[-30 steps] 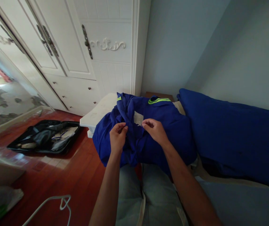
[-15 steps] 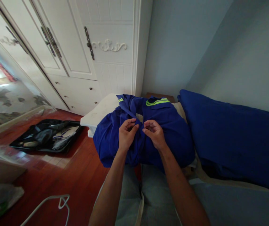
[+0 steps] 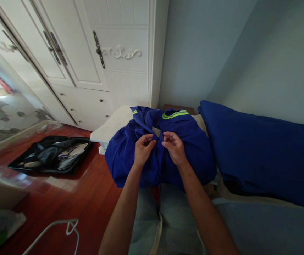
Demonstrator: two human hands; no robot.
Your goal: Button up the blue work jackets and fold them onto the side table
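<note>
A blue garment (image 3: 194,145) with yellow-green reflective bands lies bunched over a white nightstand (image 3: 113,124), just in front of my knees. At its middle opening, my left hand (image 3: 144,147) pinches one edge of the cloth between thumb and fingers. My right hand (image 3: 173,144) pinches the facing edge, a small gap away from the left fingertips. Between the two edges, a pale patch shows above my fingers. The exact bits of cloth in the fingertips are small and partly hidden.
A blue pillow (image 3: 258,152) lies on the bed at the right. White wardrobe doors (image 3: 125,35) stand behind. On the red wooden floor (image 3: 93,198) are an open black suitcase (image 3: 50,154) at the left and a white metal frame or tube (image 3: 48,226) lower down.
The garment's edges at my fingertips are lifted a little and the opening between them shows more clearly. The view has shifted slightly.
</note>
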